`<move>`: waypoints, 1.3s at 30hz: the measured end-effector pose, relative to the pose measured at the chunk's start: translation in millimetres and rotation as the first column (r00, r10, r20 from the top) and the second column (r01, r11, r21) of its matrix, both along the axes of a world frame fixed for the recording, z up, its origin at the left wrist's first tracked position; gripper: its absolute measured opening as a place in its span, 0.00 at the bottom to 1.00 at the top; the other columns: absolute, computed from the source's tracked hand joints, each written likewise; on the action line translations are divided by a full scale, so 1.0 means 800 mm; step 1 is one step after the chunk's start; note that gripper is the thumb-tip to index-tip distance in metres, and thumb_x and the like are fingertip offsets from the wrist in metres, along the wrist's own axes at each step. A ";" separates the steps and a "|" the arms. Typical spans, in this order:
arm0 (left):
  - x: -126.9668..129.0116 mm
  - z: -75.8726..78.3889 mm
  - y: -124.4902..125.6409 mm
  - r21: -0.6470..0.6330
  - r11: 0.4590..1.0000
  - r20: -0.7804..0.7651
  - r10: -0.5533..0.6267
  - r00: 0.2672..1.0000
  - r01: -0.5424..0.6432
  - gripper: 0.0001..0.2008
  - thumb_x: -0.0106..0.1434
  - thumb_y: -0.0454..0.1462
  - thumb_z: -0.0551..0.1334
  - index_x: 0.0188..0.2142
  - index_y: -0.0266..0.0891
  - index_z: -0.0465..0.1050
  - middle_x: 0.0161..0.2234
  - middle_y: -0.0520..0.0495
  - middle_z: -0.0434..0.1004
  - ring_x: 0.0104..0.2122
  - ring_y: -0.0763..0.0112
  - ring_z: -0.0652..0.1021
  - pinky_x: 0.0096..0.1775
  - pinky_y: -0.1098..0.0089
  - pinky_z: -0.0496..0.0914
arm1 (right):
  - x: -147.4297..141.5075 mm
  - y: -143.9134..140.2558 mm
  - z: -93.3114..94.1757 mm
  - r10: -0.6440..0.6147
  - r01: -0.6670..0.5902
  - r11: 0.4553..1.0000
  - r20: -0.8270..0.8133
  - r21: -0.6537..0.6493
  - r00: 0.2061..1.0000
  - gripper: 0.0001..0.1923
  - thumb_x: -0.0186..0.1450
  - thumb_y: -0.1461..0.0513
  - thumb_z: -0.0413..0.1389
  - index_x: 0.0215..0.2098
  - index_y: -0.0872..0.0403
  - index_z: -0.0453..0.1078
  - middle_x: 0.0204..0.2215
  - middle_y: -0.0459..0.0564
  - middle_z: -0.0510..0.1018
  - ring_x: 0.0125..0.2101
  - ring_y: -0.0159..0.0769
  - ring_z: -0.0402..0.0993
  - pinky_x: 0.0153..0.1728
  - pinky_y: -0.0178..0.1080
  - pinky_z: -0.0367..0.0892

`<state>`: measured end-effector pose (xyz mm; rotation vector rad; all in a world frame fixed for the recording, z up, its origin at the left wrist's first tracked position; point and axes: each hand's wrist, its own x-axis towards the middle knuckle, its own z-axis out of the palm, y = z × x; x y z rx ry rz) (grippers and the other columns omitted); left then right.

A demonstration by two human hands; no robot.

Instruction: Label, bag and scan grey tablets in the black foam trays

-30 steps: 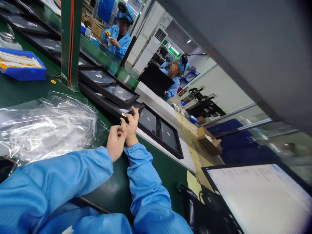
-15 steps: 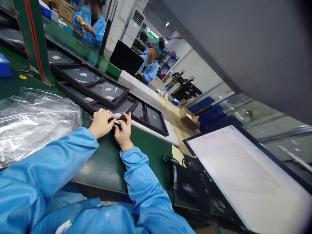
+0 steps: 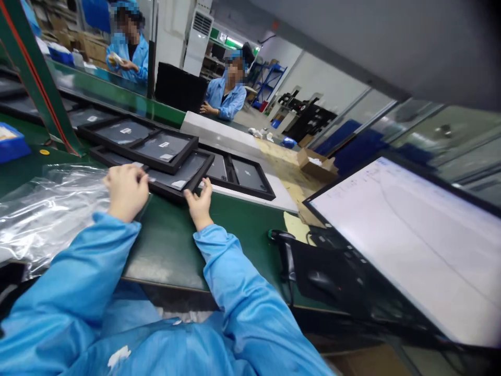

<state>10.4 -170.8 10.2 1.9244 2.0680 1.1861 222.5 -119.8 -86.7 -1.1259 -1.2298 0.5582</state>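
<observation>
Two black two-compartment trays overlap on the green bench, grey panels with small white labels in them. My right hand (image 3: 200, 203) is at the near right corner of the lower black tray (image 3: 168, 192), thumb on its front side and fingers by its right edge. My left hand (image 3: 127, 192) is at that tray's near left part, fingers curled, with a pale strip showing by the fingertips; what it pinches is mostly hidden. The upper black tray (image 3: 171, 168) lies skewed across the lower one. A white paper piece (image 3: 179, 184) lies in the lower tray's right compartment.
Clear plastic bags (image 3: 55, 209) lie left of my left hand. Another black tray (image 3: 250, 177) rests on a white strip. At right are a scanner (image 3: 288, 256), a mouse (image 3: 323, 282) and a monitor (image 3: 407, 245). A green post (image 3: 43, 83) rises at left. Two people sit across the bench.
My hands, together at the lower tray's corner before, are apart. The left has moved left along the tray; the right has stayed by the corner. The camera view has turned slightly.
</observation>
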 end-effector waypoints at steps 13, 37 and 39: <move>-0.131 -0.035 -0.042 -0.198 0.923 -0.152 0.304 0.940 -0.330 0.37 0.60 0.41 0.69 0.62 0.19 0.61 0.64 0.15 0.58 0.68 0.31 0.59 0.67 0.42 0.56 | 0.004 0.013 0.042 0.249 -0.491 0.843 -0.650 -0.219 0.718 0.30 0.59 0.49 0.69 0.54 0.48 0.65 0.41 0.47 0.82 0.41 0.39 0.81 0.41 0.41 0.79; 0.005 -0.005 0.095 -0.109 0.992 0.961 0.123 -0.247 0.067 0.10 0.61 0.22 0.56 0.34 0.36 0.68 0.30 0.49 0.75 0.34 0.73 0.81 0.47 0.71 0.79 | 0.110 -0.065 0.072 0.460 -0.562 0.827 -0.608 0.029 0.646 0.39 0.47 0.59 0.73 0.54 0.47 0.64 0.37 0.45 0.83 0.38 0.42 0.83 0.32 0.39 0.79; 0.003 -0.003 0.090 -0.082 0.995 0.968 0.095 -0.231 0.066 0.10 0.58 0.22 0.55 0.33 0.37 0.66 0.29 0.50 0.75 0.33 0.72 0.81 0.46 0.70 0.79 | 0.110 -0.072 0.075 0.467 -0.557 0.829 -0.599 0.042 0.651 0.41 0.48 0.59 0.73 0.56 0.47 0.63 0.39 0.46 0.83 0.41 0.44 0.83 0.34 0.41 0.81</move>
